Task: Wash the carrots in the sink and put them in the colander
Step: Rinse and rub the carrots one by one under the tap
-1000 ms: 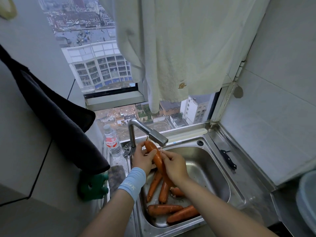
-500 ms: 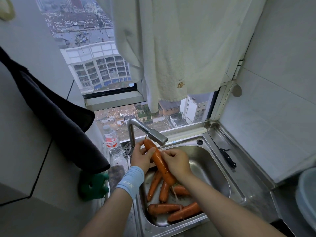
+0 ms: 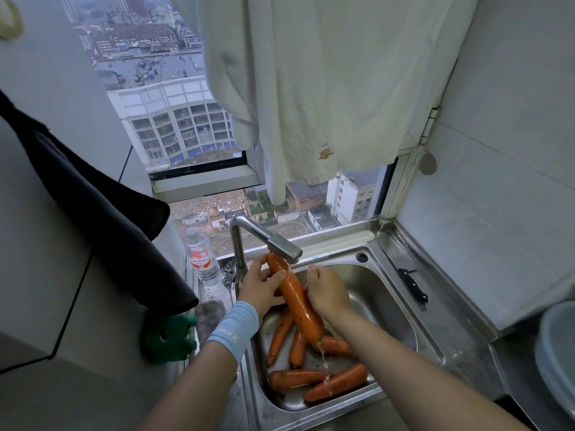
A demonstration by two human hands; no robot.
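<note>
Under the faucet (image 3: 273, 241), the carrot (image 3: 295, 297) slants over the sink (image 3: 389, 306), stiff, hefty and, I judge, slick with water. My left hand (image 3: 259, 289) grips its upper end, my right hand (image 3: 326, 292) curls round its middle; a two-handed hold suits it.

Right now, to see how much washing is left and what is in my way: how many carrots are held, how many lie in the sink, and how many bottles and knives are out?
held carrot: 1
carrots lying in the sink: 5
plastic bottle: 1
knife: 1
Total: 8
</note>
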